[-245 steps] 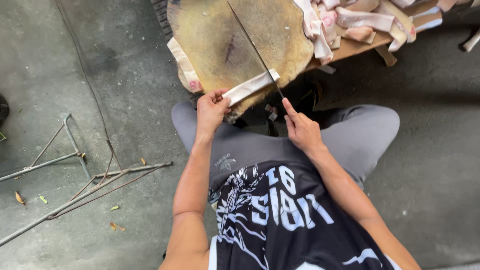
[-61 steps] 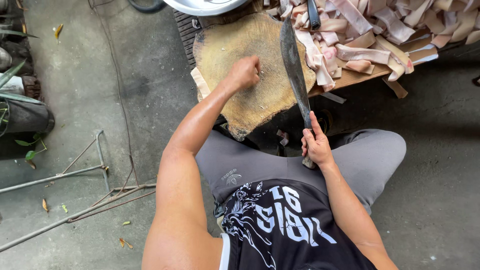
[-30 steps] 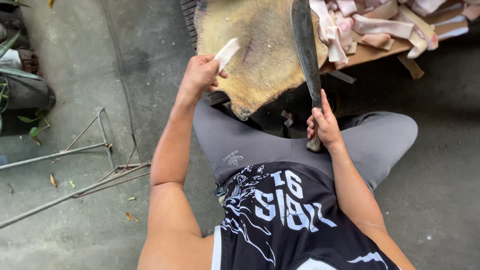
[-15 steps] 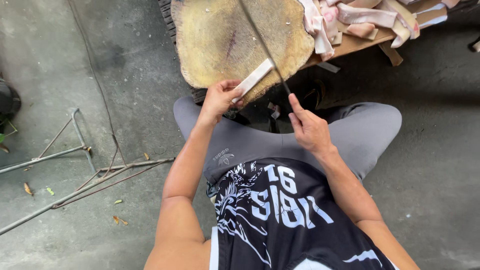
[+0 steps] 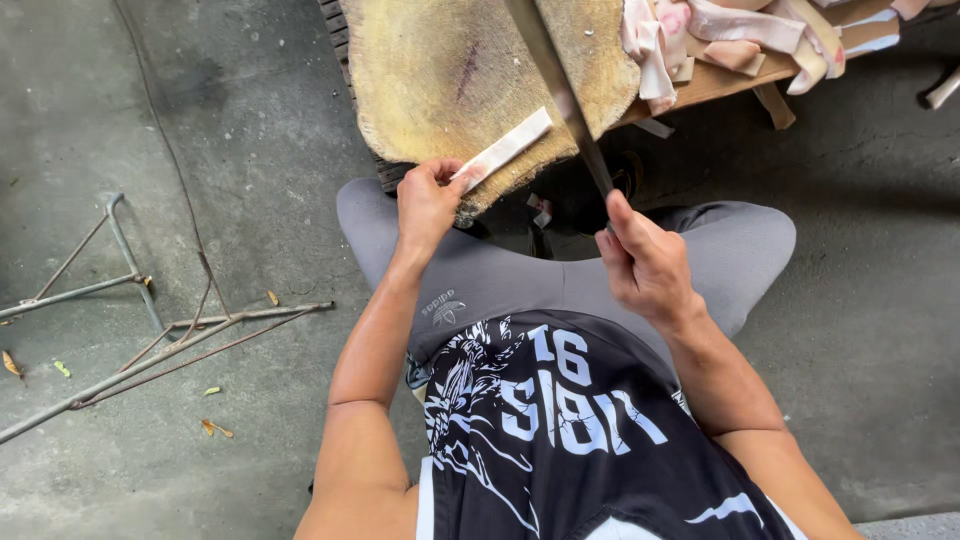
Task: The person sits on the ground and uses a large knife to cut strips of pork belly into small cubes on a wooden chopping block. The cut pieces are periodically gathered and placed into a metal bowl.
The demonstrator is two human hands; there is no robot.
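pale strip [image 5: 505, 147] pinched by left hand [image 5: 428, 200] at near edge of wooden block [image 5: 470, 70]; long knife [image 5: 560, 95] gripped by right hand [image 5: 645, 262], blade laid across strip

- Single view only, head-worn, looking steeply down over own torso and lap.
- Facing forward-down toward wooden chopping block [image 5: 470, 70] at top edge.
- Close range: both forearms fill mid-frame; concrete floor [image 5: 150, 120] around.
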